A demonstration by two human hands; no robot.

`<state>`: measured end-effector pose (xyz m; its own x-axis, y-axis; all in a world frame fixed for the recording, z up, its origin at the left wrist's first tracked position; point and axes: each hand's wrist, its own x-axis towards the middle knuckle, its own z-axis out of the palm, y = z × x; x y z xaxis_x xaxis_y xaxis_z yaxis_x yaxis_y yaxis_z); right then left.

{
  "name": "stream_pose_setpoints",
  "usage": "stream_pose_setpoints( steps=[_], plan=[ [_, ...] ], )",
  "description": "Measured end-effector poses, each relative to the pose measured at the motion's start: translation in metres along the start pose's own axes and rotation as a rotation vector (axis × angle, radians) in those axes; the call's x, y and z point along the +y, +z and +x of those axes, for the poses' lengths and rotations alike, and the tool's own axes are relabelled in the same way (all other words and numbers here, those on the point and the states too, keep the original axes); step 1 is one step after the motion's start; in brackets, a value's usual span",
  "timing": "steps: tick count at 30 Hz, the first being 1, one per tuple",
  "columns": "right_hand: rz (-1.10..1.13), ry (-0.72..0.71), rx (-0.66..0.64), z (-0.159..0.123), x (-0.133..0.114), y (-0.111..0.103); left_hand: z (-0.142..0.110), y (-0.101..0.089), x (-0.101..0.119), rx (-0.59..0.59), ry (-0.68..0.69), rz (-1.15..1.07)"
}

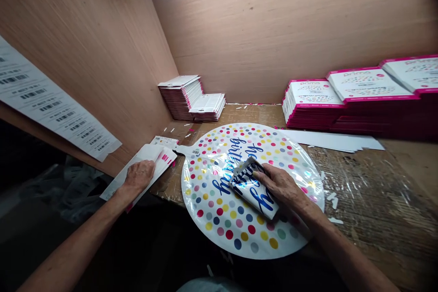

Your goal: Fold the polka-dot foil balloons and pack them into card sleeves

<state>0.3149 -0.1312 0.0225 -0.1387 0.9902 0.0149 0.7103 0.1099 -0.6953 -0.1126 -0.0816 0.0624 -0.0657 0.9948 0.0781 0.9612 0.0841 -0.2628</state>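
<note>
A flat round foil balloon [219,219] with coloured dots and blue "happy birthday" lettering lies on the worktop, its neck pointing left. Above its middle, my right hand [278,185] grips a folded foil balloon [255,191] between thumb and fingers; blue lettering shows on the folded piece. To the left, my left hand [140,175] is closed on a white paper packet [119,173] with pink print, at the worktop's left edge. Its fingertips are hidden from view. A small printed card [164,141] lies just behind the packet, near the balloon's neck.
Stacked white-and-pink packets [181,100] stand in the back left corner. More packet stacks [315,100] line the back right. White paper strips [331,139] and scraps lie on the taped worktop [369,200]. A barcode label sheet [51,100] hangs on the left wooden panel [102,45].
</note>
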Motion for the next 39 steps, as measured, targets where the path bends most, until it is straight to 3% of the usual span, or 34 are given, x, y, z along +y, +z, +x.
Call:
stream_pose_setpoints(
  steps=[3,6,8,10,13,15,18,21,25,31,39],
  plan=[
    [0.077,-0.019,0.017,-0.004,0.004,-0.004,-0.003,-0.014,0.005,0.039,-0.055,0.022],
    [0.155,-0.027,0.023,-0.010,0.014,-0.013,-0.010,-0.035,0.023,0.160,-0.076,0.013],
    [0.187,-0.012,-0.009,-0.016,0.021,-0.021,-0.016,-0.045,0.047,0.257,0.074,-0.095],
    [0.197,0.018,-0.047,-0.025,0.024,-0.029,-0.022,-0.046,0.075,0.282,0.349,-0.303],
    [0.180,0.011,-0.134,-0.038,0.019,-0.039,-0.028,-0.032,0.113,0.151,0.692,-0.571],
    [0.113,-0.037,-0.198,-0.044,0.010,-0.040,-0.029,-0.020,0.131,0.066,0.779,-0.629],
    [-0.060,-0.094,-0.228,-0.044,-0.006,-0.036,-0.026,-0.013,0.152,0.082,0.774,-0.656],
    [-0.152,-0.121,-0.227,-0.032,-0.018,-0.028,-0.020,-0.020,0.174,0.138,0.713,-0.611],
    [-0.112,-0.185,-0.200,-0.005,-0.021,-0.019,-0.010,-0.032,0.196,0.055,0.725,-0.419],
    [-0.202,-0.109,-0.124,0.031,-0.018,-0.001,-0.007,-0.041,0.205,-0.029,0.843,-0.171],
    [-0.522,0.080,-0.018,0.031,-0.040,0.014,-0.003,-0.043,0.208,0.018,0.870,-0.079]
  ],
)
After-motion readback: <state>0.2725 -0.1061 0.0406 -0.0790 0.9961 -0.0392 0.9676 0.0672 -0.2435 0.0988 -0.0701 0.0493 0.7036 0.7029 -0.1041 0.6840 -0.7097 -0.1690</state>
